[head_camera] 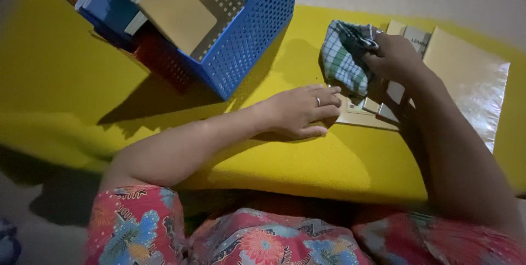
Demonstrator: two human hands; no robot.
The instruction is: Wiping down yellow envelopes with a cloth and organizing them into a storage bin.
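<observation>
Head view: a green-and-white checked cloth (pixel 344 57) is seen bunched in the upper right of the frame, gripped by the right hand (pixel 395 56), whose fingers are closed around its upper right edge. The cloth hangs from that grip down and to the left, its lower fold touching the stack of pale books (pixel 378 113) beneath it. The books are laid flat on the yellow tabletop (pixel 82 79), with their long edges running roughly up and down the frame, and a larger tan book in a glossy plastic cover (pixel 471 73) is placed at the far right, partly under the others. The left hand (pixel 301 111) is held palm down in the centre of the frame, fingers extended and loosely together, gripping nothing; its fingertips are pressed at the left edge of the books, just below the cloth. 1 ring is worn on it. The cloth therefore lies between the 2 hands, nearer the right. A blue perforated basket (pixel 246 40) holding more books is set at the upper left, well apart.
</observation>
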